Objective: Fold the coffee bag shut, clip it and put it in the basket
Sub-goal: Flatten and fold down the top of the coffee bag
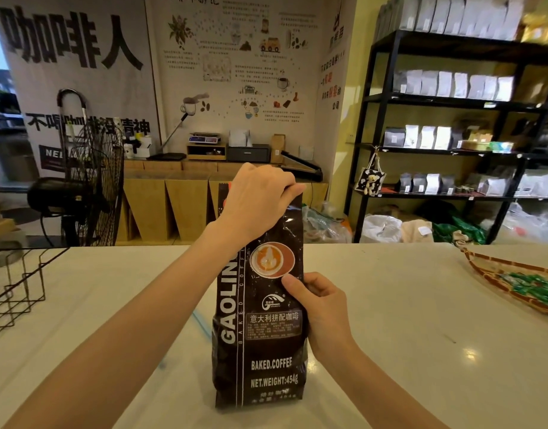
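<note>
A tall dark brown coffee bag (260, 342) with white lettering and a latte picture stands upright on the white counter in front of me. My left hand (257, 202) covers the bag's top and pinches its upper edge. My right hand (320, 308) grips the bag's right side at mid height, thumb on the front. A black wire basket (15, 289) stands at the counter's left edge, apart from the bag. A thin bluish strip (201, 323) lies on the counter just left of the bag; I cannot tell whether it is the clip.
A woven tray (514, 286) holding green packets sits on the counter at the right. Beyond the counter are a standing fan (90, 181), a wooden bench with equipment and black shelves of coffee bags (452, 88). Sacks lie on the floor.
</note>
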Motion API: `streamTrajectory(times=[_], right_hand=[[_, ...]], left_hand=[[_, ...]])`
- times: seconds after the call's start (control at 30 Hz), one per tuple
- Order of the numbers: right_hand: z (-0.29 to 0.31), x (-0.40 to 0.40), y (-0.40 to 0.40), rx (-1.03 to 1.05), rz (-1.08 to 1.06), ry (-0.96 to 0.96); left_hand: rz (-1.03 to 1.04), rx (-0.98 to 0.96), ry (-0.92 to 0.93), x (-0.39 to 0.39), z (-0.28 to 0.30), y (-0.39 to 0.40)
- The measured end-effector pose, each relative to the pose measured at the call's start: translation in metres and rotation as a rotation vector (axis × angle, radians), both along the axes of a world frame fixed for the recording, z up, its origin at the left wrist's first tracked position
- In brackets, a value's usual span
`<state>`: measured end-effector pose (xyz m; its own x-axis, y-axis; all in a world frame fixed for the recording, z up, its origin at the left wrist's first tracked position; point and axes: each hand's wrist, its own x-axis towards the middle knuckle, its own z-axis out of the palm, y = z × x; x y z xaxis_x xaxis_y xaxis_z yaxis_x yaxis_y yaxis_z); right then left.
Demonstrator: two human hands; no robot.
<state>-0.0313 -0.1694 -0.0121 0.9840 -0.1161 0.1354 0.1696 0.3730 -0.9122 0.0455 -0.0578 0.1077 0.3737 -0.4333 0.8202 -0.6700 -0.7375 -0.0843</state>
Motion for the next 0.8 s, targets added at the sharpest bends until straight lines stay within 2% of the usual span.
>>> streamTrajectory(times=[0.1,0.17,0.23,0.3,0.33,0.43,0.5,0.63,0.8], right_hand=[[0.003,0.003,-0.004,-0.034,0.011,-0.038],[0.007,0.005,-0.008,-0.055,0.015,-0.068],[0.011,0.007,-0.012,-0.076,0.020,-0.101],[0.012,0.008,-0.015,-0.073,0.035,-0.110],[0.012,0.009,-0.016,-0.072,0.040,-0.110],[0.013,0.012,-0.014,-0.076,0.034,-0.108],[0.012,0.014,-0.011,-0.075,0.011,-0.103],[0.010,0.017,-0.007,-0.131,-0.089,-0.108],[0.008,0.015,-0.008,-0.190,-0.155,-0.164]], left_hand=[[0.011,0.014,-0.038,-0.009,0.000,0.000],[-0.013,-0.043,0.021,-0.016,-0.001,0.004],[-0.022,-0.183,0.072,-0.025,-0.012,0.014],[-0.029,-0.418,0.150,-0.037,-0.036,0.028],[-0.051,-0.567,0.283,-0.043,-0.053,0.035],[-0.173,-0.966,0.899,-0.061,-0.089,0.044],[-0.320,-1.173,1.140,-0.063,-0.098,0.045],[-0.378,-1.270,1.172,-0.060,-0.099,0.047],[-0.388,-1.299,1.187,-0.058,-0.101,0.045]])
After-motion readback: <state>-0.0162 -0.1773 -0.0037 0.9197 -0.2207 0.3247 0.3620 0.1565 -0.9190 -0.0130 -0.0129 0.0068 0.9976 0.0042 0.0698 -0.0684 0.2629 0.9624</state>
